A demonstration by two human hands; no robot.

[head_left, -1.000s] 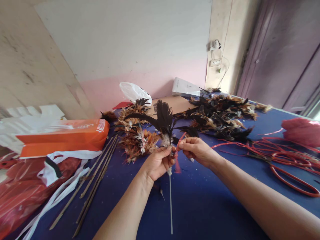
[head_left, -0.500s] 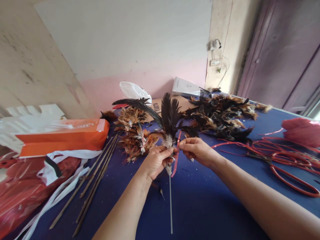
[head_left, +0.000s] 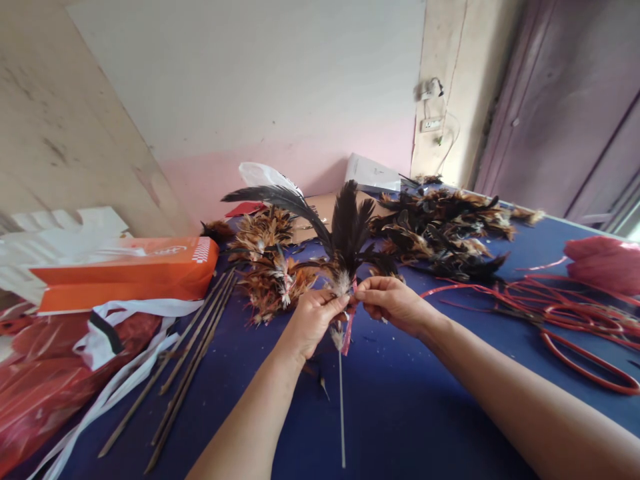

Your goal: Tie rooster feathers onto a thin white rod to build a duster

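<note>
My left hand (head_left: pixel 316 317) is closed around the base of a bundle of black feathers (head_left: pixel 347 230), which stands upright with one long feather leaning left. Pale fluffy down shows just above my thumb, and a thin whitish stick (head_left: pixel 342 407) points down from below the grip. Just to the right, the thumb and forefinger of my right hand (head_left: pixel 393 300) pinch a red plastic string (head_left: pixel 349 333). That string runs along the right side of the feather base, its lower end hanging beside the stick. My fingers partly hide where string and feathers meet.
Brown feather bunches (head_left: pixel 273 280) lie left of the hands; a larger feather heap (head_left: pixel 445 230) spreads at the back right. Thin wooden sticks (head_left: pixel 193 367) and an orange bag (head_left: pixel 125 277) are at left. Red strings (head_left: pixel 565 310) and scissors with red handles (head_left: pixel 590 373) lie at right.
The feather bundle has turned and tipped slightly to the right. My right hand has shifted a little left, bringing the red string closer against the feather base.
</note>
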